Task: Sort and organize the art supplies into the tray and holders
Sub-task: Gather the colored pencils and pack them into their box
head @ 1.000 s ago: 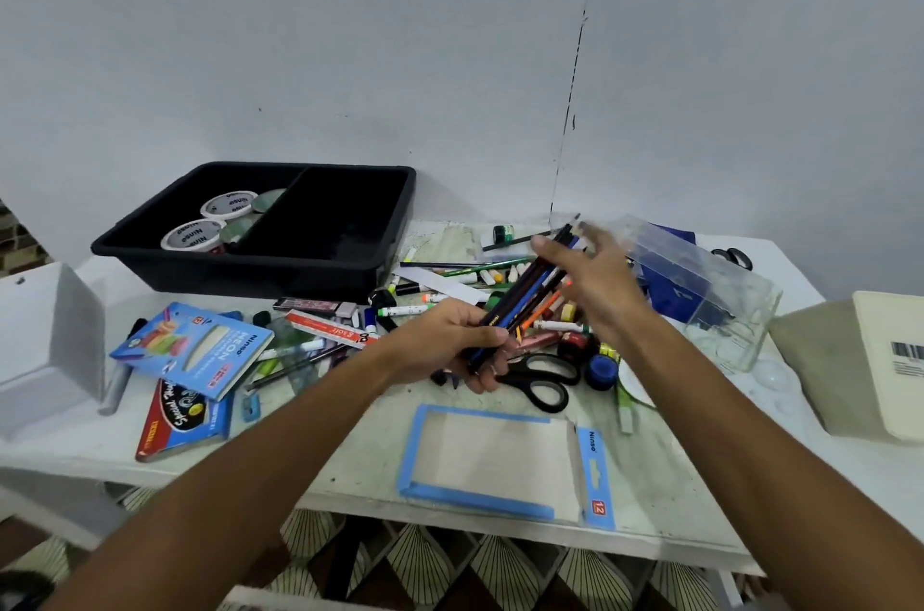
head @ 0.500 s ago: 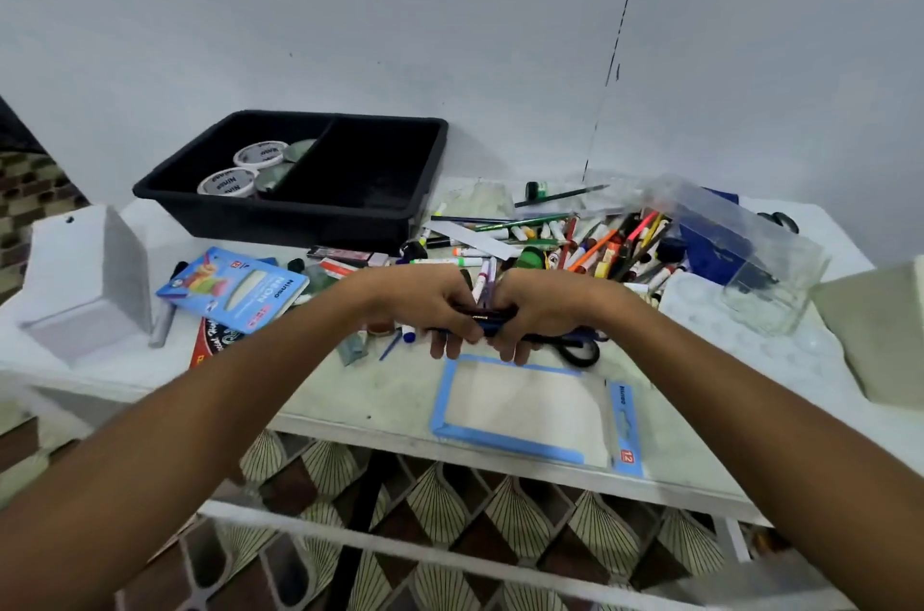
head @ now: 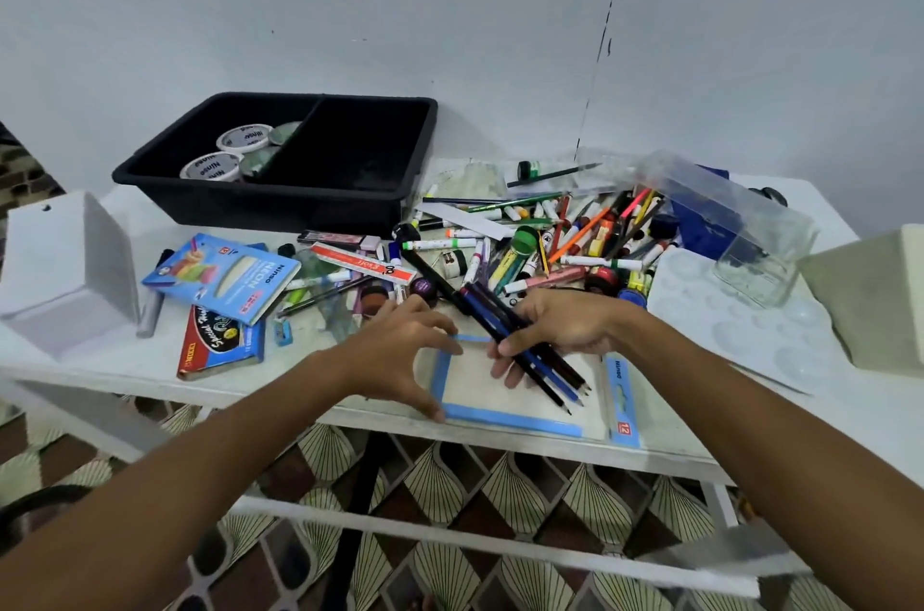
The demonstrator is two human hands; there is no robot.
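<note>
- Over the front edge of the table (head: 125, 360), my right hand (head: 560, 330) grips a bundle of pencils (head: 520, 345), fingers curled under them, tips pointing down toward me.
- My left hand (head: 400, 350) holds nothing; its fingers are spread and relaxed, and the thumb touches the near corner of the empty blue pencil box (head: 510, 420) that lies flat under both hands.
- The bundle hangs slantwise above that box, dark and blue shafts side by side, not yet squared up.
- I judge the step in hand is getting these pencils sorted away, so I want the left hand to pin the box while the right lines the points up evenly; a loose grip could let one slide out and roll off the edge.
- Just beyond the hands lies the main heap of markers and crayons (head: 550, 240), well mixed, with a red ruler (head: 360, 263) at its left.
- Farther left lie a blue Neon box (head: 225, 275) and a red booklet (head: 220, 340).
- At the back left stands the black tray (head: 400, 110), its left compartment holding white tubs (head: 225, 155), the right one looking bare.
- A clear plastic container (head: 740, 230) lies tipped at the right.
</note>
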